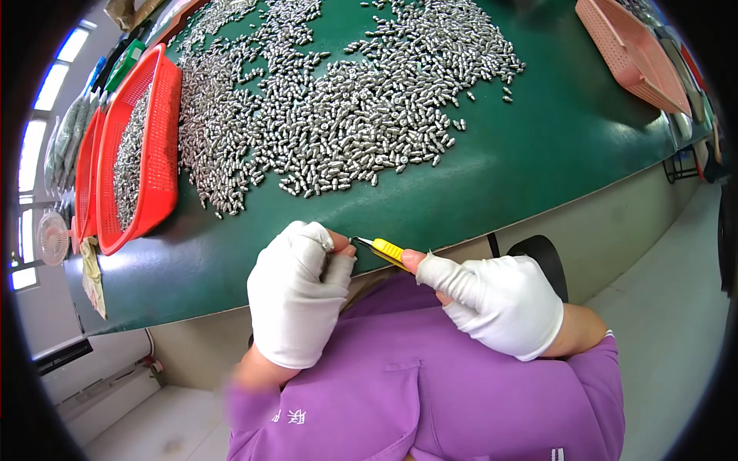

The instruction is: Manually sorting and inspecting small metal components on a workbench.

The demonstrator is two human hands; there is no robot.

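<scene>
My right hand (503, 303), in a white glove with bare fingertips, is closed round a slim yellow-and-black utility knife (388, 250). The knife's thin tip points left, toward my other fingers. My left hand (296, 288), gloved the same way, pinches thumb and forefinger together right at that tip. Whatever sits in this pinch is too small and covered to make out; only a dark speck shows. Both hands are over the near edge of the green table (538, 161). Beyond them spreads a wide heap of small silvery metal fittings (346, 123).
A red perforated basket (165, 180) on the left holds more metal fittings, with another red basket (87, 184) beside it. A pink basket (630, 61) stands far right. A small fan (52, 237) and a yellowish cloth (92, 280) are at the left edge. A dark chair (542, 257) stands below the table.
</scene>
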